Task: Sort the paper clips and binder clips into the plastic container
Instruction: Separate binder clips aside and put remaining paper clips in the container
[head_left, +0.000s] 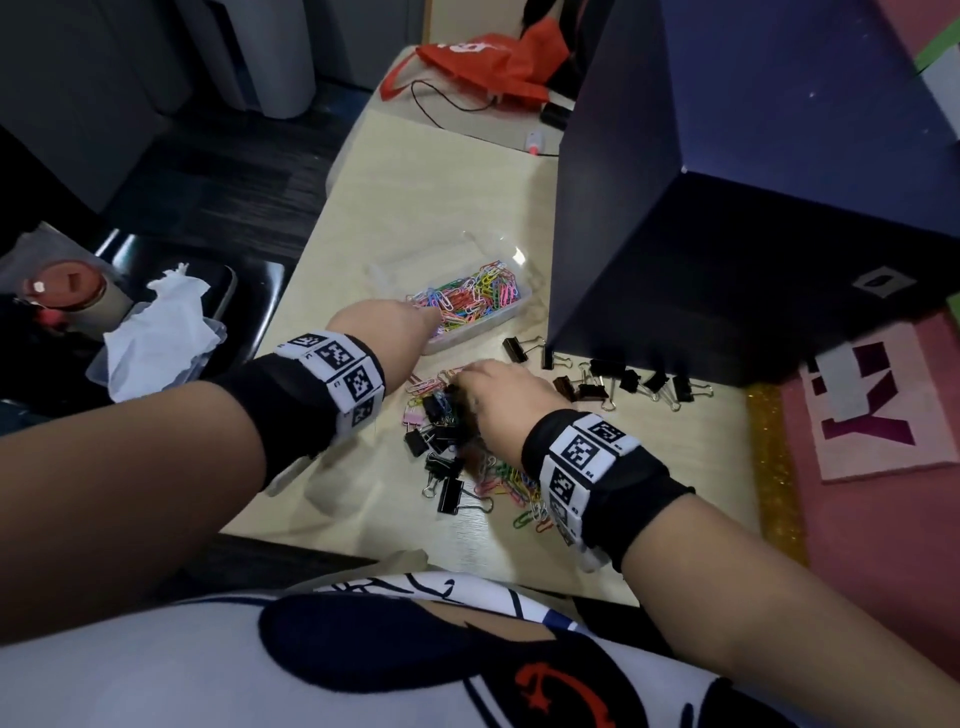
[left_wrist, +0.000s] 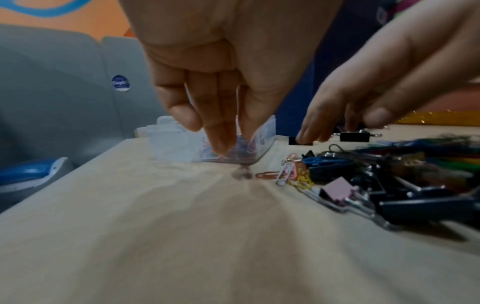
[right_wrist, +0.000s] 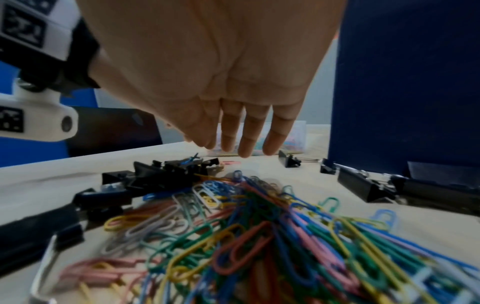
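Observation:
A clear plastic container (head_left: 514, 307) on the pale table holds coloured paper clips (head_left: 470, 299). My left hand (head_left: 431, 314) reaches into it. In the left wrist view its bunched fingertips (left_wrist: 221, 142) and thumb point down among the clips there and seem to pinch a few. Nearer me lies a mixed pile of black binder clips (head_left: 441, 431), a pink binder clip (left_wrist: 337, 191) and loose paper clips (right_wrist: 259, 226). My right hand (head_left: 467, 382) hovers over that pile with straight fingers (right_wrist: 244, 144), holding nothing. More binder clips (head_left: 634, 384) lie in a row to the right.
A tall dark blue box (head_left: 727, 208) stands right of the container, close to the row of clips. A red bag (head_left: 488, 62) and a cable lie at the table's far end. Left of the table is a black seat with tissue (head_left: 161, 332).

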